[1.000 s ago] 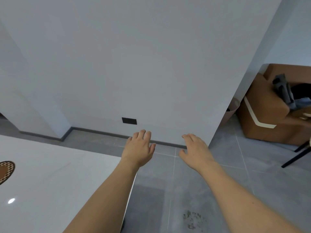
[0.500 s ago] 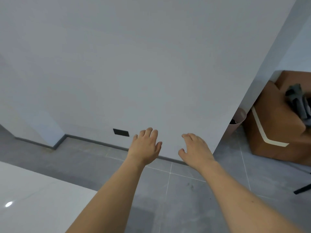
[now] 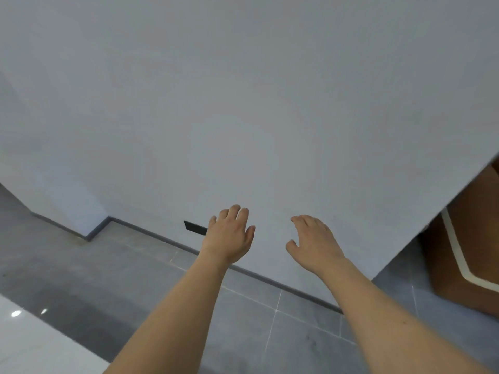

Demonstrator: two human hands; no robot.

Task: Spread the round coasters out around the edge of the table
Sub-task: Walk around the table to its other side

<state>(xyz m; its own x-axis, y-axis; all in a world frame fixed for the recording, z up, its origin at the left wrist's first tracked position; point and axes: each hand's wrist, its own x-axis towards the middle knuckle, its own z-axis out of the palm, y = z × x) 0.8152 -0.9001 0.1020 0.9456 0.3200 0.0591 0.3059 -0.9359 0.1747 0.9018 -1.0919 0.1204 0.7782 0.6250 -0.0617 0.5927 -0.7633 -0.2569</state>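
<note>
1. head view: left hand [image 3: 229, 236] and right hand [image 3: 313, 245] hang over the floor [image 3: 140, 268], fingers loosely spread, both empty. only a corner of the white worktop [image 3: 29, 344] shows; no coaster is in sight.
2. best next, i judge: look back toward the worktop and find the coasters.
3. no readable writing anywhere.

No readable text, label, brand, number or sign showed anywhere in view. Dark rectangular wall plate [image 3: 195, 228], low on pale wall [image 3: 243, 103] just left of left hand [image 3: 229, 234], bore no legible marking. White table corner [image 3: 32, 346] was unmarked too.
</note>
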